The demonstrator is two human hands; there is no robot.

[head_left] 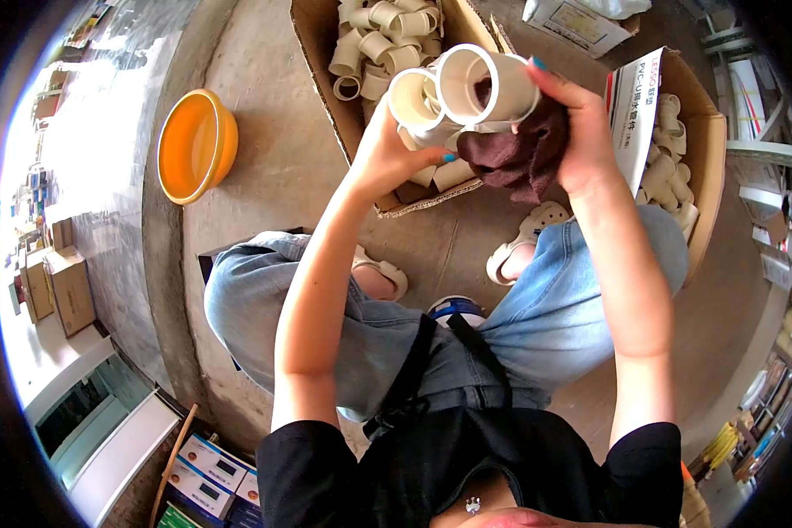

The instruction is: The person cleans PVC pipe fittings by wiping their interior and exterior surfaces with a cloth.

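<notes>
A white PVC pipe fitting (pixel 512 85) with two round openings facing me is held up over the middle box. My left hand (pixel 394 151) grips its left side, fingers wrapped behind and partly hidden. My right hand (pixel 583 123) is closed on a dark maroon cloth (pixel 524 154), with a fingertip against the fitting's right end. The cloth bunches below the fitting, and some dark fabric shows inside the larger opening. Below and behind my hands, the open cardboard box (pixel 330 110) holds many cream-coloured pipe fittings (pixel 387 40).
On the right stands another cardboard box (pixel 706 167) of pipe fittings, its printed flap raised. An orange basin (pixel 229 141) sits on the floor to the left. A white and blue round container (pixel 456 307) is between my legs. Shelves (pixel 770 154) line the right side.
</notes>
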